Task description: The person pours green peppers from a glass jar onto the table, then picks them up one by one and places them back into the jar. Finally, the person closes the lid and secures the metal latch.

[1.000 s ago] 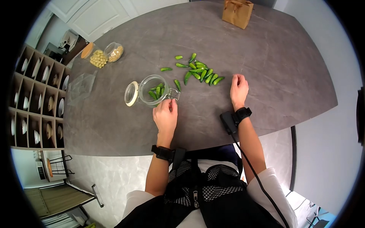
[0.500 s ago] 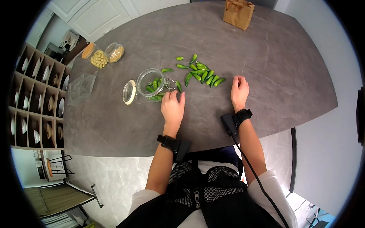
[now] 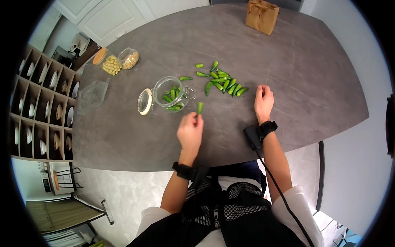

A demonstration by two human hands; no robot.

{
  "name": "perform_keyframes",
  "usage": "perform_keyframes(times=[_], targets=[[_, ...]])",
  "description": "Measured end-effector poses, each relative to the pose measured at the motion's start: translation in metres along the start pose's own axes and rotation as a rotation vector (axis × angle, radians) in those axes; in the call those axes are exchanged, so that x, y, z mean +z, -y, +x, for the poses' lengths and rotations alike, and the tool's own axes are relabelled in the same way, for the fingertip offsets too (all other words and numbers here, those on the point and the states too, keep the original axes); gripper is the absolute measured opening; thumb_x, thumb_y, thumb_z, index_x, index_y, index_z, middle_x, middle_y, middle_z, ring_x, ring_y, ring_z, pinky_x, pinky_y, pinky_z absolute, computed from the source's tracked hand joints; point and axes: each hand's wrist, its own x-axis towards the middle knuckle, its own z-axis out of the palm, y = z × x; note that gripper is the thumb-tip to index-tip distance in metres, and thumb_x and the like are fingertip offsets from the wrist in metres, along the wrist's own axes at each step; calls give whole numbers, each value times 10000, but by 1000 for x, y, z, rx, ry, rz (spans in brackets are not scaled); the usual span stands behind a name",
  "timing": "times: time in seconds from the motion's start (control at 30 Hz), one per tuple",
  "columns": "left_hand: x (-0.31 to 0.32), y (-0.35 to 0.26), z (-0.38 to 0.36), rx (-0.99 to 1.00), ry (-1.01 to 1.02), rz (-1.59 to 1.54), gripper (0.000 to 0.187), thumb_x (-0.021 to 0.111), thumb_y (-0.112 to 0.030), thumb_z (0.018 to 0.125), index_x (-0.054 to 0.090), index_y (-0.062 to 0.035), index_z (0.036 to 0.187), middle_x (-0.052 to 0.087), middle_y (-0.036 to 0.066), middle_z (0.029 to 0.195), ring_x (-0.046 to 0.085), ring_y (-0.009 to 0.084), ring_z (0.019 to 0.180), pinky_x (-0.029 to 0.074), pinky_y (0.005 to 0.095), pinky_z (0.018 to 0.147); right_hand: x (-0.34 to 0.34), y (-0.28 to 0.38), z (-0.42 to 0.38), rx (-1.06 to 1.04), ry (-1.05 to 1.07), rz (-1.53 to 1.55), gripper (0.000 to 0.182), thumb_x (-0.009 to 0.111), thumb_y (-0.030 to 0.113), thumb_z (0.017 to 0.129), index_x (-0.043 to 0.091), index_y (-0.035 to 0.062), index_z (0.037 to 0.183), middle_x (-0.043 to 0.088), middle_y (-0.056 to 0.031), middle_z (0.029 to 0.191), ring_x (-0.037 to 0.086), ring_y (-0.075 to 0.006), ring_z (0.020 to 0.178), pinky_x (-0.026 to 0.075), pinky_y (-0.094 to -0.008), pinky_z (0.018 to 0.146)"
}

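Note:
Pinched between the thumb and fingers of my left hand (image 3: 191,132) is a green chili pepper (image 3: 200,108), its tip pointing away from me. Just beyond that hand lies an open glass jar (image 3: 156,91) with several green peppers inside. The jar's hinged lid (image 3: 145,101) hangs open on the left, and its wire clasp (image 3: 191,93) sticks out to the right. My right hand (image 3: 263,102) rests on the table with loosely curled fingers and nothing visible in them. Near it, to the left, is a loose pile of green peppers (image 3: 226,82).
The grey table (image 3: 304,70) carries a clear plastic container (image 3: 92,95) on the left. Behind it sit a jar of pale round pieces (image 3: 111,65) and another of light bits (image 3: 130,60). A brown paper bag (image 3: 261,19) stands at the far edge.
My left hand has lifted the pepper from beside the jar's clasp and drawn it back toward me. The right hand stays on the table. The whole view has shifted slightly.

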Motion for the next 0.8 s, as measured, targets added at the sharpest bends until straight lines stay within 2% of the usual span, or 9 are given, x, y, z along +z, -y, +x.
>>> perform_keyframes(times=[0.1, 0.2, 0.33, 0.37, 0.5, 0.53, 0.67, 0.8], targets=[[-37, 2, 25, -51, -179, 11, 134, 636, -140, 752, 606, -42, 838, 512, 47, 598, 504, 195, 499, 418, 334, 486, 0, -1, 0, -19, 27, -13, 198, 500, 223, 822, 582, 43, 807, 562, -103, 684, 514, -269, 703, 404, -388, 656], [-48, 12, 52, -49, -179, 90, 164, 628, -134, 758, 601, -30, 882, 514, 45, 591, 509, 200, 504, 411, 343, 490, -1, 1, 0, -20, 18, -18, 201, 500, 227, 819, 582, 44, 804, 566, -106, 686, 516, -274, 703, 405, -393, 657], [-30, -4, 46, -27, -128, -26, 226, 625, -129, 763, 592, -23, 960, 541, 50, 576, 516, 153, 494, 432, 284, 507, -1, 2, 1, 17, 20, -35, 208, 494, 231, 820, 584, 43, 806, 580, -107, 701, 525, -271, 728, 402, -387, 670], [-23, -10, 39, 9, -27, 19, 220, 615, -179, 769, 592, -59, 952, 560, 52, 644, 558, 219, 567, 451, 339, 533, 0, 1, 1, 24, 34, -40, 211, 491, 235, 821, 586, 47, 810, 586, -103, 709, 528, -269, 738, 398, -384, 680], [14, -30, 31, 123, 135, 102, 190, 588, -203, 787, 577, -69, 921, 583, 66, 809, 596, 265, 677, 480, 372, 566, 6, 4, 7, -9, 75, -222, 220, 484, 258, 823, 596, 69, 826, 611, -80, 750, 535, -261, 771, 375, -372, 721], [25, -26, 32, 136, 189, 117, 213, 568, -195, 799, 556, -55, 959, 562, 89, 912, 597, 286, 704, 488, 387, 581, 7, 4, 9, -1, 79, -237, 218, 482, 259, 823, 595, 73, 825, 613, -74, 756, 537, -260, 775, 373, -372, 722], [58, -24, 42, 213, 107, 130, 252, 546, -157, 807, 511, -33, 1024, 520, 117, 1009, 593, 307, 736, 499, 399, 599, 10, 6, 13, 22, 89, -283, 212, 477, 259, 822, 593, 83, 819, 621, -58, 772, 541, -259, 788, 365, -370, 725], [74, -25, 47, 54, 192, 226, 209, 548, -148, 802, 525, -39, 980, 529, 106, 966, 594, 304, 735, 502, 390, 599, 10, 7, 12, 11, 86, -297, 213, 470, 257, 826, 590, 80, 820, 620, -57, 769, 541, -257, 791, 365, -371, 722]])
